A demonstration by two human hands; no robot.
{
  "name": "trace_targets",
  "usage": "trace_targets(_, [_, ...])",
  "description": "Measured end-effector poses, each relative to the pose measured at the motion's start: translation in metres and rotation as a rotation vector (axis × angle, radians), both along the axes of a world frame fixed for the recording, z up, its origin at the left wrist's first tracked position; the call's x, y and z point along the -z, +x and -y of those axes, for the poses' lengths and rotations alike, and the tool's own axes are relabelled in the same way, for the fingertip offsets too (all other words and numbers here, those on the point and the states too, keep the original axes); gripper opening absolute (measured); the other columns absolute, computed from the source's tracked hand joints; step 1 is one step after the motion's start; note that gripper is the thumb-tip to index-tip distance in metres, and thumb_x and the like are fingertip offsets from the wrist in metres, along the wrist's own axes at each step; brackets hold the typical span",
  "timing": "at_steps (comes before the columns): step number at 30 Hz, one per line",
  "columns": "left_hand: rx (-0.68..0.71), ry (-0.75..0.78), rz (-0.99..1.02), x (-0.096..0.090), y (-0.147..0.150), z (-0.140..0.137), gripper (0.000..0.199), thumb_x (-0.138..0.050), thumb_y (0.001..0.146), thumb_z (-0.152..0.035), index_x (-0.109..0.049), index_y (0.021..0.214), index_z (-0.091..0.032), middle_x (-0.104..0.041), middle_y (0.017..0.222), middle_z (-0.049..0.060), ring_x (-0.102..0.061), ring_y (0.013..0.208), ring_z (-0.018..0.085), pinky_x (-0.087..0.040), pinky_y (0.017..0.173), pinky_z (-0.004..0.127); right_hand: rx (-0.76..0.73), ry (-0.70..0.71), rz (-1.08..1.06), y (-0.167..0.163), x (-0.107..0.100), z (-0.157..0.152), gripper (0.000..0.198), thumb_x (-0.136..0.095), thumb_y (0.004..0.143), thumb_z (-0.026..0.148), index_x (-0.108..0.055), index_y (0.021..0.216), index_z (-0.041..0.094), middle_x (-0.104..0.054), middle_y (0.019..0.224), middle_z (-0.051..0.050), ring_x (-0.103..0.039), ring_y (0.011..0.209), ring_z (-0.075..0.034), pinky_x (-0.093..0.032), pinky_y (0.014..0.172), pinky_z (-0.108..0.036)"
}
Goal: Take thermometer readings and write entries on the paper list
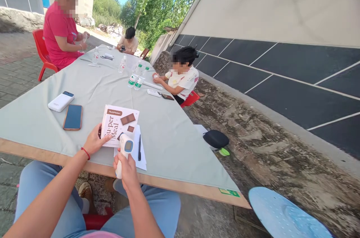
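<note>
In my left hand (97,138), with a red string round the wrist, is a white and brown meal box (121,120) held upright by its left side near the table's front edge. My right hand (126,166) is wrapped round the handle of a white infrared thermometer (125,146). Its small grey screen faces me, and its head covers the lower right corner of the box. White paper sheets (143,159) lie under and behind the box, with a black pen (139,147) on top.
A phone (73,117) and a white power bank (61,101) lie left on the cloth-covered table (174,140). Green-capped water bottles (135,77) stand farther back. Three people sit around the far part. A blue rounded surface (284,210) is at lower right.
</note>
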State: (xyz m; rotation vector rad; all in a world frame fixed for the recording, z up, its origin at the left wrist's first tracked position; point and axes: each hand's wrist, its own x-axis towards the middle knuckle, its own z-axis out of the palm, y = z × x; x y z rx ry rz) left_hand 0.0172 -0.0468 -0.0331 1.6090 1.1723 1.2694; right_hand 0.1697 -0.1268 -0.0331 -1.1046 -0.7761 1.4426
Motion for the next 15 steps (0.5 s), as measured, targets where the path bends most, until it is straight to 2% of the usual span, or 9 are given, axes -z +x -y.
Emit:
trace_targets(6, [-0.012, -0.022, 0.009, 0.0018, -0.0006, -0.0002, 0.064, -0.07, 0.074, -0.053, -0.052, 0.123, -0.017, -0.066, 0.117, 0.012, -0.063, 0.104, 0.03, -0.05, 0.089, 0.045, 0.013, 0.004, 0.025, -0.0008, 0.0025, -0.001, 0.039, -0.067, 0.069, 0.049, -0.054, 0.092, 0.02, -0.044, 0.052, 0.009, -0.04, 0.045, -0.01, -0.031, 0.045, -0.025])
trace_targets(15, [-0.008, -0.027, -0.016, -0.0003, -0.0004, -0.0015, 0.072, -0.074, 0.069, -0.053, -0.051, 0.126, -0.017, -0.067, 0.116, 0.011, -0.063, 0.101, 0.029, -0.051, 0.084, 0.042, 0.012, 0.01, 0.032, -0.0006, -0.004, 0.0001, 0.04, -0.067, 0.07, 0.046, -0.054, 0.096, 0.019, -0.044, 0.052, 0.009, -0.039, 0.045, -0.009, -0.031, 0.046, -0.024])
